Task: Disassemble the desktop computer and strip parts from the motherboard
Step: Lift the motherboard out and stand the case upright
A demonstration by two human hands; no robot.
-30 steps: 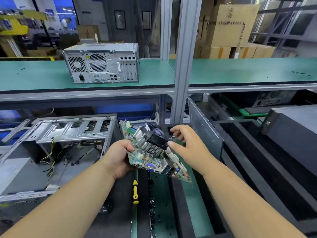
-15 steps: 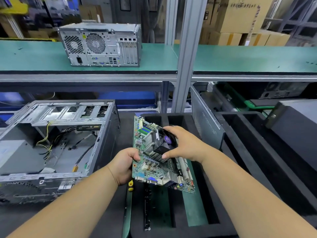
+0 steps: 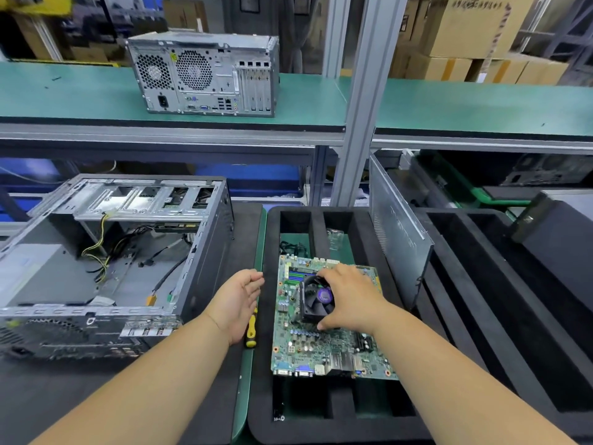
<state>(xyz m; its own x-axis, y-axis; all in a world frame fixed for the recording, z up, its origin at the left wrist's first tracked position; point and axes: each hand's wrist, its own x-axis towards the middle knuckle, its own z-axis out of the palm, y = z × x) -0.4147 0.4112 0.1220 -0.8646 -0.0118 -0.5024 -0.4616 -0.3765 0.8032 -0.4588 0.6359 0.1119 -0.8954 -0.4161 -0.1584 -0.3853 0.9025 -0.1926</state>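
Motherboard [image 3: 324, 345] lies flat across the black foam tray [image 3: 260, 396], ports edge toward the camera. Right hand [image 3: 349, 300] on the CPU cooler fan [image 3: 316, 298] mounted on the board, fingers curled around its far and right sides, thumb at the near edge. Left hand [image 3: 239, 300] is off the board, just left of it, palm turned right, fingers relaxed and holding nothing. Yellow-and-black screwdriver [image 3: 251, 329] lies under that hand, between board and case. Opened case [image 3: 106, 261] on its side to the left, loose cables inside. Grey side panel [image 3: 398, 232] stands tilted right of the tray. Second, closed tower [image 3: 205, 75] on the green upper shelf [image 3: 449, 104], rear facing here.
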